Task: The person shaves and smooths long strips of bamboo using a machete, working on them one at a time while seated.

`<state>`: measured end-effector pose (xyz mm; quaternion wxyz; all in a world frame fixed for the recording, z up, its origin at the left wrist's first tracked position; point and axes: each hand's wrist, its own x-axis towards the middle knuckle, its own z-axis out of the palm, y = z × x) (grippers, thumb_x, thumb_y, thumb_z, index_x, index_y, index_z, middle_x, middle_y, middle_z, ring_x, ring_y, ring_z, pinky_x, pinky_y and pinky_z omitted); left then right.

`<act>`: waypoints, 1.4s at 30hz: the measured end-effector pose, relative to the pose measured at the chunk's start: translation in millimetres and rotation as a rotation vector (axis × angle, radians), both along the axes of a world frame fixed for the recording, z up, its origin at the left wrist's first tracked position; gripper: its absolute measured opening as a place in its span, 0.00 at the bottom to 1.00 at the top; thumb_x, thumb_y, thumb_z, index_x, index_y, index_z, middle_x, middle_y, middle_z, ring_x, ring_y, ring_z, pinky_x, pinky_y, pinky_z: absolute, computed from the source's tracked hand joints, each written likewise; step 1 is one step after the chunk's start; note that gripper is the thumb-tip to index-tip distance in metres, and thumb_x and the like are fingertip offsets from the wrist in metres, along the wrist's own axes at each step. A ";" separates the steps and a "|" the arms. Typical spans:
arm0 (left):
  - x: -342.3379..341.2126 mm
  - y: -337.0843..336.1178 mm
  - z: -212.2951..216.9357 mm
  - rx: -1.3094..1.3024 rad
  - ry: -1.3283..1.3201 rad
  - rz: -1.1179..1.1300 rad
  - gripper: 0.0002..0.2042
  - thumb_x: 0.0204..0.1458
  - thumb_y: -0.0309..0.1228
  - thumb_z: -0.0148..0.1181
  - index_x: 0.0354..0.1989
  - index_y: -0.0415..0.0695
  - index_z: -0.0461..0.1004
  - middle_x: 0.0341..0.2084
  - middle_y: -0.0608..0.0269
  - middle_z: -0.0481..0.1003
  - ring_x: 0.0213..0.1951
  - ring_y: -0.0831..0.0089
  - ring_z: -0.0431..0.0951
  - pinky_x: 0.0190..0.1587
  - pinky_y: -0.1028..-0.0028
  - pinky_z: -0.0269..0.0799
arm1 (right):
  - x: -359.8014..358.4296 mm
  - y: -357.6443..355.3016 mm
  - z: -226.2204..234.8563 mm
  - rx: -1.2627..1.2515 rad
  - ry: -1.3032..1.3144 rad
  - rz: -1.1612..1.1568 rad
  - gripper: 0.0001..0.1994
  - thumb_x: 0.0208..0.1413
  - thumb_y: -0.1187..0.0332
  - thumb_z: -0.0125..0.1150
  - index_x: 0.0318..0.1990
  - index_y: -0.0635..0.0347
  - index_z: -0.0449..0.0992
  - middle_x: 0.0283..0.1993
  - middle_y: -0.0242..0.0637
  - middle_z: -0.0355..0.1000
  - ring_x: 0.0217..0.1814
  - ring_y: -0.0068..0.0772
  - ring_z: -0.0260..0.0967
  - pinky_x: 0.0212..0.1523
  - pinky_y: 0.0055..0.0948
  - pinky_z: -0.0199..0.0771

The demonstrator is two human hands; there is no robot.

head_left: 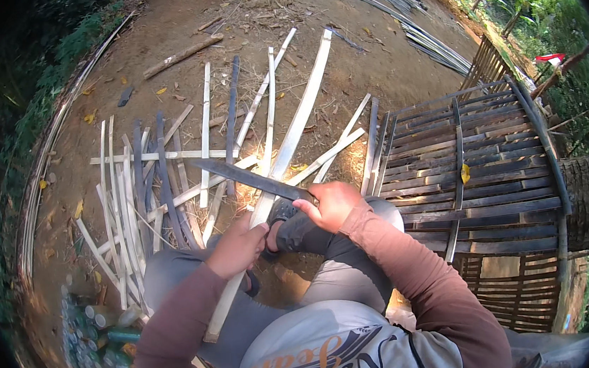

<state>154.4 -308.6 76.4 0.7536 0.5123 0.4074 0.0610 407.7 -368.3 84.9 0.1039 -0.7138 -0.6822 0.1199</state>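
Bare dirt ground (173,25): your left hand (237,248) grips a bamboo strip (284,153), your right hand (332,205) clenches a machete (251,179); plastic bottles (103,334) lie heaped uncontained.

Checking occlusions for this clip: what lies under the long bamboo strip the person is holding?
Under the long bamboo strip lie crossed bamboo slats on bare dirt; its lower stretch passes over a sandalled foot and trouser leg, hiding the ground there.

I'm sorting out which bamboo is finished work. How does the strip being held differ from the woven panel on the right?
The bamboo strip is a single pale slat, slanting up from the left hand; the woven panel is many dark slats joined into a flat grid. The strip is held, with the right hand's long knife across it; the panel lies untouched on the ground. Both appear to be split bamboo.
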 end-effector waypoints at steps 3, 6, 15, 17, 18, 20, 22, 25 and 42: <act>-5.2 1.3 3.9 0.051 0.014 0.017 0.13 0.69 0.36 0.48 0.57 0.46 0.64 0.20 0.74 0.62 0.18 0.83 0.60 0.20 0.78 0.59 | 4.2 4.8 -0.2 0.016 0.006 0.033 0.27 0.64 0.41 0.55 0.34 0.59 0.81 0.30 0.52 0.78 0.37 0.61 0.77 0.40 0.52 0.77; 0.9 2.8 9.5 0.015 0.009 0.039 0.12 0.69 0.37 0.49 0.54 0.45 0.65 0.20 0.74 0.61 0.18 0.83 0.60 0.20 0.78 0.59 | 18.9 18.0 -2.6 0.003 0.040 -0.162 0.31 0.64 0.37 0.52 0.34 0.60 0.81 0.30 0.51 0.78 0.37 0.59 0.78 0.40 0.53 0.77; -4.3 4.2 9.6 -0.015 -0.027 0.073 0.12 0.68 0.37 0.50 0.54 0.46 0.65 0.19 0.75 0.61 0.18 0.84 0.59 0.20 0.78 0.59 | 18.4 18.2 -1.9 -0.014 0.079 -0.131 0.30 0.64 0.38 0.52 0.35 0.60 0.81 0.31 0.51 0.78 0.39 0.60 0.78 0.41 0.52 0.77; -2.0 4.9 8.1 -0.072 -0.014 0.066 0.12 0.68 0.37 0.50 0.54 0.46 0.65 0.20 0.75 0.61 0.18 0.84 0.59 0.20 0.78 0.59 | 18.0 16.6 -2.3 -0.009 0.082 -0.192 0.29 0.64 0.39 0.53 0.34 0.60 0.81 0.31 0.51 0.79 0.39 0.60 0.78 0.41 0.52 0.77; -0.8 7.5 10.6 -0.061 -0.028 0.055 0.13 0.68 0.37 0.49 0.55 0.46 0.65 0.20 0.75 0.61 0.18 0.84 0.59 0.20 0.78 0.59 | 15.1 18.5 -2.6 0.006 0.086 -0.218 0.29 0.64 0.39 0.53 0.34 0.60 0.81 0.31 0.51 0.79 0.39 0.60 0.78 0.41 0.52 0.77; -1.2 6.4 12.9 -0.061 -0.035 0.031 0.13 0.68 0.37 0.49 0.56 0.46 0.64 0.20 0.75 0.61 0.19 0.84 0.59 0.20 0.79 0.59 | -3.8 4.1 -5.9 0.018 0.027 -0.029 0.29 0.63 0.38 0.55 0.34 0.59 0.80 0.30 0.50 0.78 0.39 0.59 0.78 0.41 0.51 0.78; -5.2 3.6 8.8 0.027 -0.009 0.036 0.13 0.68 0.37 0.49 0.56 0.46 0.64 0.20 0.75 0.61 0.19 0.84 0.60 0.20 0.79 0.59 | -7.5 2.3 6.0 -0.044 -0.024 0.059 0.29 0.63 0.38 0.54 0.34 0.59 0.80 0.30 0.50 0.78 0.39 0.59 0.78 0.41 0.51 0.78; -5.1 2.1 8.0 0.015 -0.004 0.040 0.13 0.68 0.37 0.49 0.56 0.46 0.64 0.20 0.75 0.61 0.18 0.83 0.60 0.20 0.79 0.59 | 28.0 19.2 -3.1 -0.031 0.063 -0.173 0.31 0.65 0.38 0.51 0.37 0.61 0.82 0.32 0.51 0.79 0.40 0.59 0.79 0.43 0.51 0.77; -1.4 0.7 7.2 0.026 -0.010 0.025 0.10 0.70 0.39 0.46 0.48 0.45 0.65 0.20 0.73 0.61 0.17 0.82 0.59 0.19 0.78 0.58 | 6.7 9.8 -0.1 -0.016 0.106 -0.001 0.26 0.63 0.42 0.57 0.35 0.60 0.81 0.30 0.54 0.76 0.38 0.62 0.76 0.40 0.52 0.75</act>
